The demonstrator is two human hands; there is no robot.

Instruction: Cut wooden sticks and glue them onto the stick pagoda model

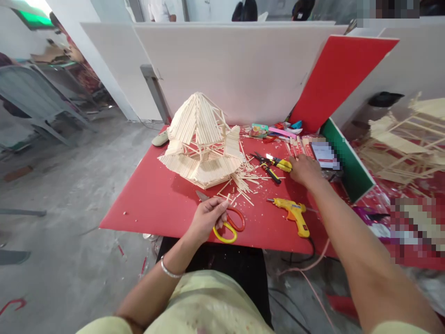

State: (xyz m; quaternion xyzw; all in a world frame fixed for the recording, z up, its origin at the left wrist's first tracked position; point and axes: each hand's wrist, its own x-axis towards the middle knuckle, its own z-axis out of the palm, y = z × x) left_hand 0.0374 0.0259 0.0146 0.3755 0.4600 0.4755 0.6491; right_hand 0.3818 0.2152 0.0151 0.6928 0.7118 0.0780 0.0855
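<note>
My left hand [209,216] is closed in a pinch on a short wooden stick [228,197], just above the table's front part. Beneath it are scissors [225,233] with one yellow and one red handle loop; the blade pokes out past my knuckles. At the right, my right hand [306,170] reaches down beside a yellow utility knife [284,164] and bundled sticks [296,146]; its fingertips are mostly hidden. Between and beyond my hands stands a pagoda-like model of thin wooden sticks [205,168], with loose sticks [245,181] scattered at its right.
Black-and-yellow pliers [271,174] and a yellow glue gun [294,214] lie on the red table [139,204]. A phone [325,155] leans near a green panel [347,162]. White boards [236,69] and a red board [342,79] stand behind. Another stick model [392,144] is at far right.
</note>
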